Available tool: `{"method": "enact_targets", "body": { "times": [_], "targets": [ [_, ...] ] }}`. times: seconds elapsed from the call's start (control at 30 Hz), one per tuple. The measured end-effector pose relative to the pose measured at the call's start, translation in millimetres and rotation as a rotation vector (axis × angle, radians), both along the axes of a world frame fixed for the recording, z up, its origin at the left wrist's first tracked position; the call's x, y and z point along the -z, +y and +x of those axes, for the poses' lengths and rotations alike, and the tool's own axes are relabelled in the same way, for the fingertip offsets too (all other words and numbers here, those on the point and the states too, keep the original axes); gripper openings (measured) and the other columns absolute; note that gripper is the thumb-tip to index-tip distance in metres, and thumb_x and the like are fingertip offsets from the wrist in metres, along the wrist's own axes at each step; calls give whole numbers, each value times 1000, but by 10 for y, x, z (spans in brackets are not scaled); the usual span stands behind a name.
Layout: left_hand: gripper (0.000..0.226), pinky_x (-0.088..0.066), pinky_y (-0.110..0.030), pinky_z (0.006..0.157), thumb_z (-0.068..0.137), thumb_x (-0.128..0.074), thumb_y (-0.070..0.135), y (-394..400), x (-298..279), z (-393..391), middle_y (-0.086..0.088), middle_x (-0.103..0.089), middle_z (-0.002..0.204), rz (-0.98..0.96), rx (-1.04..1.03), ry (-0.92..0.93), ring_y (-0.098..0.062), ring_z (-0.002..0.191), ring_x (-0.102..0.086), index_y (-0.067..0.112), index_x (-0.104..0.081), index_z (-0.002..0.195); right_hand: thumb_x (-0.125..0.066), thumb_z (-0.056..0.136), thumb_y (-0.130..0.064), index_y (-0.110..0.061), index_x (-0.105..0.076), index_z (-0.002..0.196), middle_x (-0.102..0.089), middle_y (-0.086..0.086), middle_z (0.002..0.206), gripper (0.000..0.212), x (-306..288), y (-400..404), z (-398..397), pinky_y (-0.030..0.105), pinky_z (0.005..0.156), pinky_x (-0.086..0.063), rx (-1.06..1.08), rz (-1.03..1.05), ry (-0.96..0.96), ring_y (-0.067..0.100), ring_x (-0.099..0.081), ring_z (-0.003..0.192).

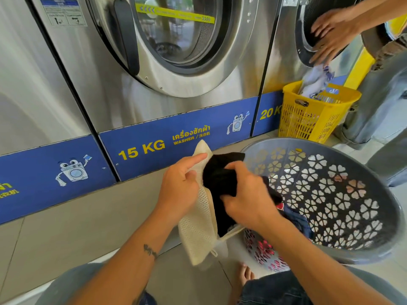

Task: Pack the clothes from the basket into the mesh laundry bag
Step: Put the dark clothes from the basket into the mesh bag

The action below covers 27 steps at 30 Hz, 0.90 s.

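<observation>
A cream mesh laundry bag (198,230) hangs in front of me, held at its open edge by my left hand (180,186). My right hand (248,194) grips a black garment (220,179) that sits partly inside the bag's mouth. To the right, a grey plastic basket (343,194) with flower-shaped holes lies tilted toward me. Dark blue and red clothes (295,219) lie in its lower part, behind my right wrist.
Steel washing machines (154,62) with a blue "15 KG" strip stand ahead. A yellow basket (312,115) with pale clothes stands at the back right, where another person's hands (332,34) reach into a machine drum. Grey floor tiles lie to the left. My bare foot (244,276) is below.
</observation>
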<state>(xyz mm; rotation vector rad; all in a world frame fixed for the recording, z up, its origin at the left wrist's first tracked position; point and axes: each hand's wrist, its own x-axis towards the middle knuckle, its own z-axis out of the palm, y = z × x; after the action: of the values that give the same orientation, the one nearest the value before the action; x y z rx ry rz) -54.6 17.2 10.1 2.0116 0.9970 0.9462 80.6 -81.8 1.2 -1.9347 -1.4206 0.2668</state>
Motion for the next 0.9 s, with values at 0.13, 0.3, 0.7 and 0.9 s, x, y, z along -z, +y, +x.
{"method": "enact_targets", "body": {
  "times": [0.13,0.3,0.7,0.9],
  "targets": [
    [54,-32,5,87,89,-40,-6,3,-21,-85,22,-59,116,22,3,-11,4,112,-52,28,-66,122,-74,75,-26,-27,-38,148,-62,-1,134,82,83,-2,-24,31,101,-48,-308,-346,3,19,-58,122],
    [52,-30,8,84,92,-39,-4,22,0,-151,21,-58,119,11,-15,-4,5,112,-49,28,-66,123,-73,67,-48,-41,-23,149,-19,6,154,96,158,-58,292,56,116,-25,4,-332,-365,34,-15,146],
    [53,-31,7,80,91,-40,-3,-20,-18,-118,22,-55,118,-39,-13,-19,5,110,-48,29,-64,126,-70,73,-11,-23,-44,126,-60,0,107,61,-15,53,-6,38,79,-55,-31,1,52,22,-62,93],
    [53,-28,9,80,90,-40,-4,45,-7,-207,22,-57,117,-28,-49,7,6,111,-48,29,-65,123,-79,67,-33,-27,-39,137,-57,-3,135,81,293,105,-6,38,107,-46,-271,-328,290,14,-55,125]
  ]
}}
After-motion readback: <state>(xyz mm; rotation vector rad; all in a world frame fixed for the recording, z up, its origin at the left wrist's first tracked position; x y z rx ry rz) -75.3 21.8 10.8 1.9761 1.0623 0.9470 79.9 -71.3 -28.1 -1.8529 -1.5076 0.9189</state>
